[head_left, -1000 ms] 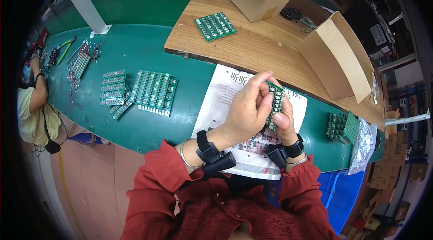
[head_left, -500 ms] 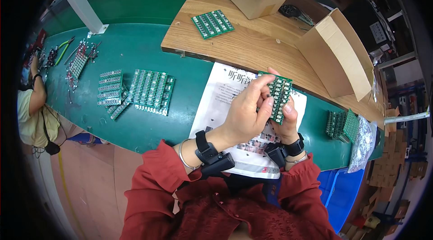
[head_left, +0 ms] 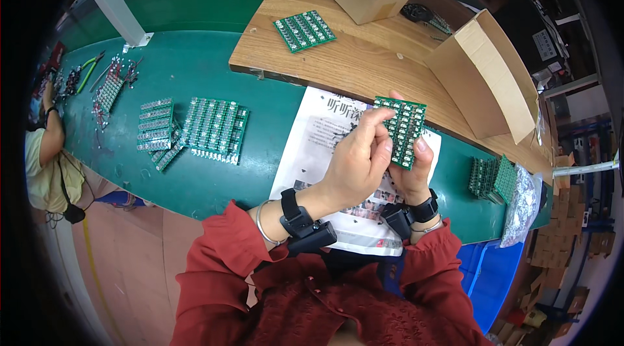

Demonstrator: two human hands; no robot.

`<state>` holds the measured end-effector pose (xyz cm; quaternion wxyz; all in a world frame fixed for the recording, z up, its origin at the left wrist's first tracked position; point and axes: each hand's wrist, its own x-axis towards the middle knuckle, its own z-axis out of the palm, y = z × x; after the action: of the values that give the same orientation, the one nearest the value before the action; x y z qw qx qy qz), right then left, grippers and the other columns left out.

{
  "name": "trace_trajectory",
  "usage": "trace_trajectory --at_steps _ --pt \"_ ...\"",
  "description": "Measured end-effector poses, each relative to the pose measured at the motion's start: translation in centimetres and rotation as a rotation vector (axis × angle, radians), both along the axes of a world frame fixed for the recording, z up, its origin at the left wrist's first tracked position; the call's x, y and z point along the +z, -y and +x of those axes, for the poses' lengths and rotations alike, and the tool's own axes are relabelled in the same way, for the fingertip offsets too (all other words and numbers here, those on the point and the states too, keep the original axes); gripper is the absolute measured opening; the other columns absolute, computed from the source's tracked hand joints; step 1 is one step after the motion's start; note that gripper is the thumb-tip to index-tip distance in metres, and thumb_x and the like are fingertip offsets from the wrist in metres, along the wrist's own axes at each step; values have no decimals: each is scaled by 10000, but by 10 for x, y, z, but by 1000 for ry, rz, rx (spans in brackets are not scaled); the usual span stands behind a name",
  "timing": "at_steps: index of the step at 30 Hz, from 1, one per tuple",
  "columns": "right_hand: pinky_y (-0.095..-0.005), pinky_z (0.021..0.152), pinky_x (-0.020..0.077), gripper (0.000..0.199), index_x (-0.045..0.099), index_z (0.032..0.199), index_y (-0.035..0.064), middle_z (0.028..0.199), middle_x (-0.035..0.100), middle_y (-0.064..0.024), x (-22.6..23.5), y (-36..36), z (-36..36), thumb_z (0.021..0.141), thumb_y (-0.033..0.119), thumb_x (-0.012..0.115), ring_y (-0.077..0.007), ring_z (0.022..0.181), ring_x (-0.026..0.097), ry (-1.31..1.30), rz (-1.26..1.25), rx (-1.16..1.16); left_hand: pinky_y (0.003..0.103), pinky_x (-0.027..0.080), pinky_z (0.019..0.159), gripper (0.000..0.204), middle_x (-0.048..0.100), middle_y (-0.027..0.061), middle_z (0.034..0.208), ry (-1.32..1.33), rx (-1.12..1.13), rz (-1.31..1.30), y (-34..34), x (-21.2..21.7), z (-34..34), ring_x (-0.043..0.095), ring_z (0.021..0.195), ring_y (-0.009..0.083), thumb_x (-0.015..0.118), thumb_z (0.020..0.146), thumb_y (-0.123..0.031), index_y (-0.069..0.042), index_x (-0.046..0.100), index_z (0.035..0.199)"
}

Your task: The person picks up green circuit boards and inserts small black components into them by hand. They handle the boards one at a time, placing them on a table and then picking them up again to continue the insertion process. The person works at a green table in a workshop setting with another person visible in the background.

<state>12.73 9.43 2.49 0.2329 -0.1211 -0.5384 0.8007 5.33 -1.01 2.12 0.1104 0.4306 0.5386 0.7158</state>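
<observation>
A green circuit board (head_left: 404, 131) with rows of small pale parts is held up over the newspaper sheet (head_left: 305, 131). My right hand (head_left: 414, 167) grips it from behind and along its right side, thumb raised at the edge. At its left side my left hand (head_left: 357, 161) is closed, with the bent index finger touching the board's upper left face and the thumb close to the left edge. The fingers behind the board are mostly hidden.
Stacked circuit boards (head_left: 214, 128) lie left on the green table (head_left: 260, 112); more boards (head_left: 487, 180) stand right beside a plastic bag (head_left: 522, 206). One board (head_left: 304, 31) rests on the wooden board (head_left: 357, 53) near cardboard boxes (head_left: 478, 76). Far left, another person's arm (head_left: 54, 131) is near pliers (head_left: 89, 73).
The circuit board has turned to show more of its face and has risen slightly. My right thumb has shifted a little up and outward; my left hand has barely moved.
</observation>
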Motion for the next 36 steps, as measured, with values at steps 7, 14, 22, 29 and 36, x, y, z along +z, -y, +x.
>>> trace_trajectory --at_steps 7,14,22,29,36 --pt "-329 969 403 880 274 1403 -21 1191 544 -146 -7 -2 -3 746 498 544 -217 1084 542 63 164 -10 334 450 653 375 531 128 841 -170 75 -82 -2 -2 4 544 719 237 497 870 -11 9 406 1234" --pt "-330 969 407 864 266 1403 -18 1207 536 -149 -4 0 -4 763 498 530 -218 1087 540 -16 31 -55 234 390 587 335 493 45 770 -41 54 45 -2 -5 5 462 645 95 460 914 -17 0 388 1240" --pt "-340 963 416 822 267 1412 8 1210 529 -167 -6 -3 -2 785 483 507 -226 1090 536 45 127 -48 254 419 581 392 505 64 774 -186 45 -48 -3 -4 7 501 645 126 507 871 21 1 389 1244" --pt "-352 973 423 876 241 1425 18 1204 533 -146 4 -6 -1 771 512 550 -224 1102 543 -49 -64 38 255 435 619 339 517 63 793 -64 52 43 0 -4 7 503 686 107 488 894 3 33 401 1221" --pt "-330 989 389 984 297 1403 -16 1272 494 -137 -2 -9 4 681 556 644 -203 1144 513 72 250 91 231 432 689 360 540 60 855 175 -16 85 0 4 -6 514 754 97 504 913 -42 19 382 1246"
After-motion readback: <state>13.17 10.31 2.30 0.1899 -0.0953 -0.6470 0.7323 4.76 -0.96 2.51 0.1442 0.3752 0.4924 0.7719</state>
